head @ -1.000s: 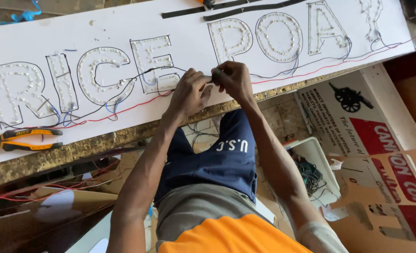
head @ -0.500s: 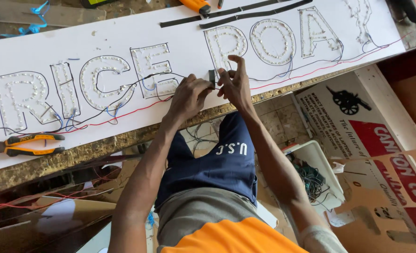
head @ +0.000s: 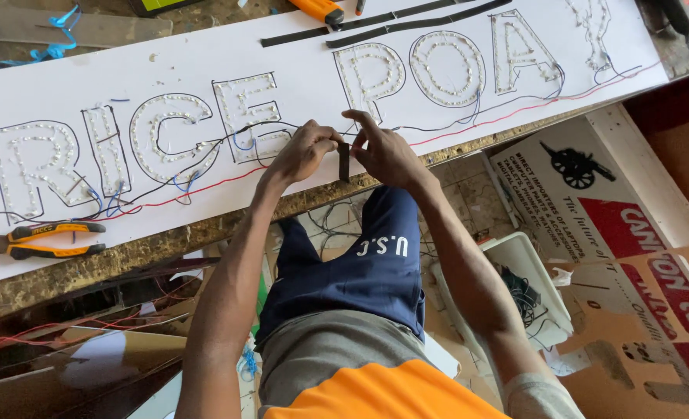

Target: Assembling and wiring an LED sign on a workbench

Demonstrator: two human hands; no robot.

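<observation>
A short strip of black tape (head: 343, 161) was pinched between the left hand (head: 301, 151) and the right hand (head: 383, 151), over the near edge of the white sign board (head: 298, 54). Most letter outlines appeared filled with small lights and wired; taping seemingly remained. Orange-handled pliers (head: 38, 239) lay well left, leaving open board around the hands.

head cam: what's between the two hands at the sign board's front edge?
In the head view, a short strip of black tape hangs between the left hand and right hand, pinched by both, over the white sign board and its wires.
</observation>
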